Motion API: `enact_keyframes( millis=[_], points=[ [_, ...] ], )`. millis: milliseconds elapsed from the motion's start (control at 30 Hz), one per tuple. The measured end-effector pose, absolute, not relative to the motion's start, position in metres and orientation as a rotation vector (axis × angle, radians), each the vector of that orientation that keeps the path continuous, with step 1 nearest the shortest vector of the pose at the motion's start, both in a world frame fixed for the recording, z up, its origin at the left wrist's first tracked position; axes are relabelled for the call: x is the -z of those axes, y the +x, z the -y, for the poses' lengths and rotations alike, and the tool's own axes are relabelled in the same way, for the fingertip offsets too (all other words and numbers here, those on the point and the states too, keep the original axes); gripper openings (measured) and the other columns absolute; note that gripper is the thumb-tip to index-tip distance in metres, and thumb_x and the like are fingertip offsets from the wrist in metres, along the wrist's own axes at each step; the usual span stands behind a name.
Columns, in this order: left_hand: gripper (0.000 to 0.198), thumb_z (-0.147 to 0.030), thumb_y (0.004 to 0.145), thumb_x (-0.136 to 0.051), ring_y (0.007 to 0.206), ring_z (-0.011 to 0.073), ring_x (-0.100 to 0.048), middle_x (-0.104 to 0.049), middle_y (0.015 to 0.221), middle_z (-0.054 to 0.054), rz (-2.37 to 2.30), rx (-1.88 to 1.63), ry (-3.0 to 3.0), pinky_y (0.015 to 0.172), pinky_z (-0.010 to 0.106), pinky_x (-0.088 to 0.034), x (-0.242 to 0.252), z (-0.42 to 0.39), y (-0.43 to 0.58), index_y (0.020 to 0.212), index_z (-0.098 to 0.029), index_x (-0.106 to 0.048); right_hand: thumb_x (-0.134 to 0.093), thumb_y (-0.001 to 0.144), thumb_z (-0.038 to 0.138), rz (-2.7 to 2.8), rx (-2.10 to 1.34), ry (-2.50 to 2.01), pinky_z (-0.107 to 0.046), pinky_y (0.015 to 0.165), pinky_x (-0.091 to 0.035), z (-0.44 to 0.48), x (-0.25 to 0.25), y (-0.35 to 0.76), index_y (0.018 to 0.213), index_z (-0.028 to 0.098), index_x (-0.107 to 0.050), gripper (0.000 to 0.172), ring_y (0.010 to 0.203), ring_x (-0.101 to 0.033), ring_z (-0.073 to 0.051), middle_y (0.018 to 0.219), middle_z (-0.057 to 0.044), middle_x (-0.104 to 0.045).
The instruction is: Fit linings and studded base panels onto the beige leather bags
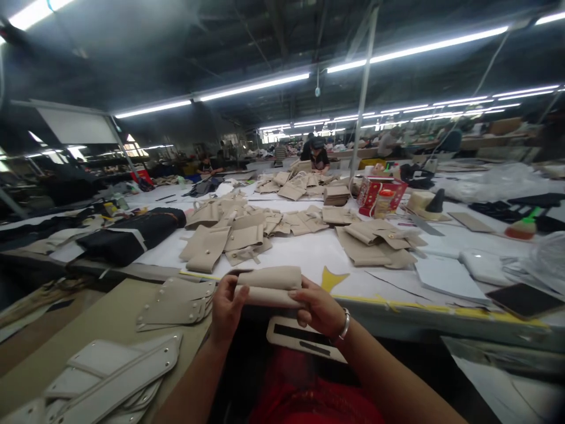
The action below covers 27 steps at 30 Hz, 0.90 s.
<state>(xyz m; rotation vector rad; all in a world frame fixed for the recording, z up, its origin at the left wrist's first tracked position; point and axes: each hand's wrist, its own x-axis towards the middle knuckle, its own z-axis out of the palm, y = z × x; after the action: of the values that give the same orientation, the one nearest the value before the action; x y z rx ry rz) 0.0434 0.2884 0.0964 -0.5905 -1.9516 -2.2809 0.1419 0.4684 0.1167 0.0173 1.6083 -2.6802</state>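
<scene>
Between my two hands, just off the table's front edge, is a folded beige leather piece (269,278). My left hand (228,303) grips its left end, thumb pressed on the near fold. At the right end, my right hand (318,306) pinches the piece between thumb and fingers; a silver bracelet is on that wrist. Under my hands, near my lap, lies a pale panel with black strips (282,333). Beside my left hand rests a stack of beige flaps with metal studs (176,301).
Beige leather pieces (249,229) spread in piles over the white table. White straps with snaps (119,377) lie at lower left. A black bundle (132,235), a red box (380,194), a yellow cutout (332,278) and a dark phone-like slab (527,300) surround the work spot. A person (318,156) sits across the table.
</scene>
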Motion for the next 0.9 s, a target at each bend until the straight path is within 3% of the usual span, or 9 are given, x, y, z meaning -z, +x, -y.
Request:
enact_keyframes(
  millis=[200, 333, 400, 467, 633, 800, 900],
  points=[
    [0.017, -0.025, 0.068, -0.070, 0.081, 0.0223, -0.061, -0.065, 0.076, 0.008, 2.118, 2.742, -0.387, 0.068, 0.025, -0.049, -0.098, -0.295, 0.049, 0.078, -0.013, -0.065, -0.056, 0.071, 0.033, -1.861, 2.541, 0.045, -0.017, 0.031, -0.034, -0.465, -0.125, 0.152, 0.103, 0.019, -0.045, 0.037, 0.031, -0.031, -0.001, 0.065, 0.007, -0.049],
    [0.019, -0.026, 0.064, -0.073, 0.078, 0.0219, -0.062, -0.065, 0.078, 0.008, 2.119, 2.762, -0.367, 0.063, 0.025, -0.051, -0.109, -0.277, 0.045, 0.078, -0.015, -0.065, -0.062, 0.068, 0.045, -2.730, 1.658, -0.184, -0.026, 0.051, -0.045, -0.474, -0.145, 0.176, 0.106, 0.019, -0.056, 0.046, 0.055, -0.055, -0.013, 0.090, -0.006, -0.062],
    [0.025, -0.032, 0.063, -0.074, 0.078, 0.0248, -0.062, -0.065, 0.074, 0.007, 2.075, 2.931, -0.499, 0.063, 0.030, -0.052, -0.120, -0.269, 0.047, 0.080, -0.015, -0.065, -0.071, 0.059, 0.041, -3.079, 1.153, -0.289, -0.033, 0.067, -0.047, -0.473, -0.152, 0.187, 0.099, 0.019, -0.062, 0.047, 0.075, -0.058, -0.022, 0.100, -0.011, -0.062],
    [0.032, -0.034, 0.057, -0.077, 0.080, 0.0280, -0.063, -0.064, 0.070, 0.007, 2.043, 3.080, -0.686, 0.064, 0.034, -0.052, -0.132, -0.263, 0.053, 0.079, -0.014, -0.065, -0.073, 0.057, 0.036, -3.238, 0.909, -0.375, -0.037, 0.077, -0.045, -0.467, -0.155, 0.195, 0.095, 0.018, -0.066, 0.043, 0.086, -0.057, -0.028, 0.101, -0.014, -0.062],
    [0.037, -0.038, 0.055, -0.078, 0.082, 0.0300, -0.063, -0.065, 0.068, 0.007, 1.982, 3.001, -0.757, 0.065, 0.034, -0.052, -0.145, -0.263, 0.059, 0.078, -0.013, -0.066, -0.057, 0.077, 0.028, -3.198, 1.038, -0.572, -0.037, 0.084, -0.043, -0.449, -0.151, 0.198, 0.094, 0.022, -0.069, 0.022, 0.090, -0.056, -0.026, 0.100, -0.010, -0.065],
    [0.040, -0.042, 0.055, -0.078, 0.084, 0.0280, -0.064, -0.066, 0.069, 0.006, 1.702, 2.866, -0.488, 0.071, 0.034, -0.052, -0.144, -0.272, 0.050, 0.079, -0.013, -0.064, -0.047, 0.086, 0.033, -2.518, 1.469, -0.734, -0.032, 0.095, -0.039, -0.457, -0.147, 0.188, 0.117, 0.023, -0.059, 0.035, 0.105, -0.053, -0.020, 0.113, -0.002, -0.061],
    [0.042, -0.042, 0.055, -0.077, 0.090, 0.0276, -0.063, -0.067, 0.073, 0.005, 1.540, 2.886, -0.463, 0.080, 0.036, -0.050, -0.150, -0.274, 0.049, 0.083, -0.013, -0.063, -0.044, 0.087, 0.038, -2.298, 1.489, -0.759, -0.032, 0.097, -0.037, -0.462, -0.145, 0.188, 0.120, 0.018, -0.057, 0.041, 0.110, -0.051, -0.020, 0.109, -0.002, -0.062]
  ],
)
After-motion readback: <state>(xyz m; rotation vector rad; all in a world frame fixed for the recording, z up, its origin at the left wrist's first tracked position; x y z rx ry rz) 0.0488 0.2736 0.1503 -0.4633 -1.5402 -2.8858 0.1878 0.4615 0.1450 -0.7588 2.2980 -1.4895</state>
